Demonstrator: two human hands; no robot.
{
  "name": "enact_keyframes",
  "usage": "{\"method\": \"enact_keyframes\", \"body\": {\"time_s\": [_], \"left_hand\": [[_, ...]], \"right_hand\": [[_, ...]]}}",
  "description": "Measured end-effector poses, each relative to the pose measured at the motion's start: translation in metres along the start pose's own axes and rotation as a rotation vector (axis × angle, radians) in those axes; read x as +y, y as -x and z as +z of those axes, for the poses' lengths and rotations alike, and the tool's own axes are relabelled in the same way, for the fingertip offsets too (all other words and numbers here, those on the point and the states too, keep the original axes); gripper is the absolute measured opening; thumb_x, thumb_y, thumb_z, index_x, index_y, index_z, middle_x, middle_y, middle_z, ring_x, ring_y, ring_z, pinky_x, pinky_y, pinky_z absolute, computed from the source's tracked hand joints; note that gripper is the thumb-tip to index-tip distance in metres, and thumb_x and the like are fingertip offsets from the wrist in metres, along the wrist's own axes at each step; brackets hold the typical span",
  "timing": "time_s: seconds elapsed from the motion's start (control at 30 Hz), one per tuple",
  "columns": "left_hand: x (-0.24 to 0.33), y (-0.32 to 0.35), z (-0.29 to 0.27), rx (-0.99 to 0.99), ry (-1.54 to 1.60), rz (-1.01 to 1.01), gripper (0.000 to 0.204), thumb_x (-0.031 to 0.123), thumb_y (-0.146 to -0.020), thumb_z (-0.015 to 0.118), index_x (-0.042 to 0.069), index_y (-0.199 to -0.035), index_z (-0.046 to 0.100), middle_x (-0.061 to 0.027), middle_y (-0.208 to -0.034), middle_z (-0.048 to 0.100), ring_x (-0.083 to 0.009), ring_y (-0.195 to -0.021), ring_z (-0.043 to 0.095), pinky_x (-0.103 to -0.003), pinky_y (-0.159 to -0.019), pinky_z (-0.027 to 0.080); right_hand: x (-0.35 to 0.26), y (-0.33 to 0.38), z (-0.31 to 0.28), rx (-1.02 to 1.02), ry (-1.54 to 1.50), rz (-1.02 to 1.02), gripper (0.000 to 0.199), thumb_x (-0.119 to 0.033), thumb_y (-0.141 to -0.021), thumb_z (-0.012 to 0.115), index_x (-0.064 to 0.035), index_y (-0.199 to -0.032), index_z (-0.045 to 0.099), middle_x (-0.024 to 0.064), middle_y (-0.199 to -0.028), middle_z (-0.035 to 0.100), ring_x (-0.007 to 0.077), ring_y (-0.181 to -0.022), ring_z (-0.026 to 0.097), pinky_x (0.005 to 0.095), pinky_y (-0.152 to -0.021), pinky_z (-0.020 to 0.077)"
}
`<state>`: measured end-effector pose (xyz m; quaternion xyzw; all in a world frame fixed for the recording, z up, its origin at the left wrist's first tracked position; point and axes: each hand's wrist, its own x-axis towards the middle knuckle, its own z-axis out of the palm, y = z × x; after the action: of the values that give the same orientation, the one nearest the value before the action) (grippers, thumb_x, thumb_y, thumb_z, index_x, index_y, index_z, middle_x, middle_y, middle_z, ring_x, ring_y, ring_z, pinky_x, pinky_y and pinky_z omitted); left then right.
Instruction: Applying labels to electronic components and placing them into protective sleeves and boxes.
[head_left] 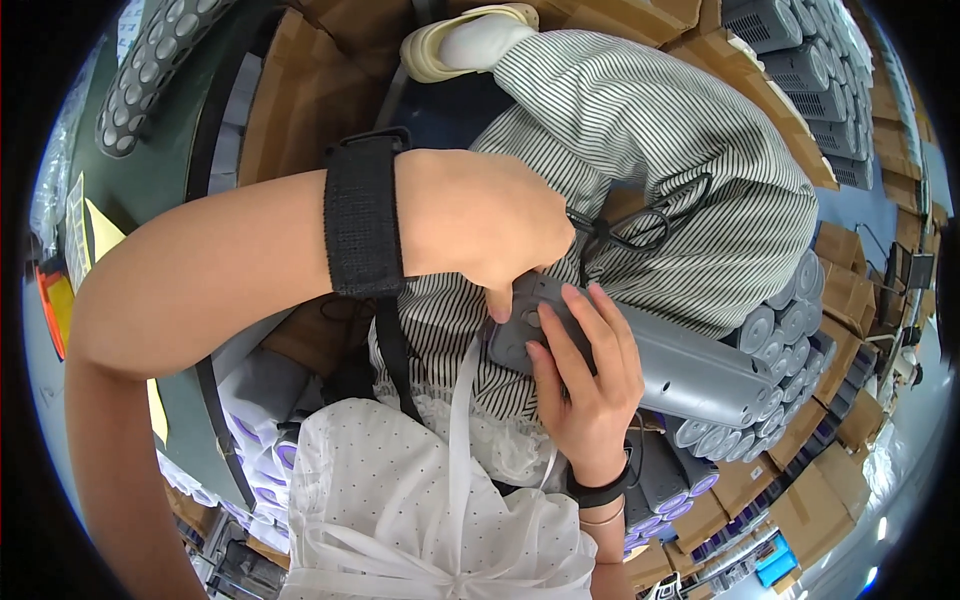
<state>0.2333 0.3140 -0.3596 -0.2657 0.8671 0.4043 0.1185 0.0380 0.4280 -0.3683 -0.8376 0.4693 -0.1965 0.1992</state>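
Note:
A long grey plastic housing (690,368) with rounded edges lies tilted across my lap. Small dark holes dot its side, and a round button-like spot shows near its left end. My left hand (485,215) bends over that end, its thumb pressed down at the edge; the other fingers are hidden behind the hand. My right hand (592,375) grips the housing from the near side, fingers stretched over its upper face. A black cord (650,232), looped and tied, rests on my striped trousers just beyond the housing.
To the left stands a dark green table (160,200) with a perforated grey tube (150,80) on it. Open cardboard (290,110) surrounds my legs. Grey cylinders (790,330) are stacked at the right, more grey housings (825,90) at the upper right, and purple-ended units (665,500) lower down.

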Motion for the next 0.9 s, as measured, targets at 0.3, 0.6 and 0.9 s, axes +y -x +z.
{"method": "enact_keyframes", "body": {"time_s": [0.3,0.6,0.9], "left_hand": [[0.006,0.006,0.008,0.212,-0.132,0.022,0.025,0.021,-0.069,0.077,-0.001,-0.066,0.067,-0.0134,-0.063,0.065,-0.0305,-0.065,0.067,-0.036,-0.060,0.053],[0.004,0.004,0.001,0.299,-0.111,0.154,0.027,0.025,-0.070,0.075,0.000,-0.063,0.066,-0.0148,-0.059,0.062,-0.0316,-0.064,0.065,-0.038,-0.061,0.051],[0.015,0.000,0.001,0.157,-0.100,0.006,0.041,0.043,-0.065,0.076,0.003,-0.063,0.065,-0.0120,-0.057,0.059,-0.0313,-0.065,0.061,-0.037,-0.069,0.045]], "right_hand": [[0.005,-0.009,-0.002,-0.085,0.055,-0.068,0.034,-0.011,-0.074,0.074,-0.0046,-0.107,0.069,0.0111,-0.120,0.060,0.0305,-0.104,0.060,0.0437,-0.089,0.0502],[0.008,-0.019,-0.014,-0.086,0.030,-0.044,0.033,-0.007,-0.071,0.074,-0.0012,-0.103,0.070,0.0144,-0.120,0.060,0.0335,-0.103,0.060,0.0414,-0.089,0.0498],[0.020,0.012,-0.054,0.264,-0.165,0.198,0.034,-0.007,-0.083,0.066,0.0015,-0.116,0.063,0.0195,-0.127,0.057,0.0345,-0.111,0.058,0.0410,-0.094,0.0469]]}}
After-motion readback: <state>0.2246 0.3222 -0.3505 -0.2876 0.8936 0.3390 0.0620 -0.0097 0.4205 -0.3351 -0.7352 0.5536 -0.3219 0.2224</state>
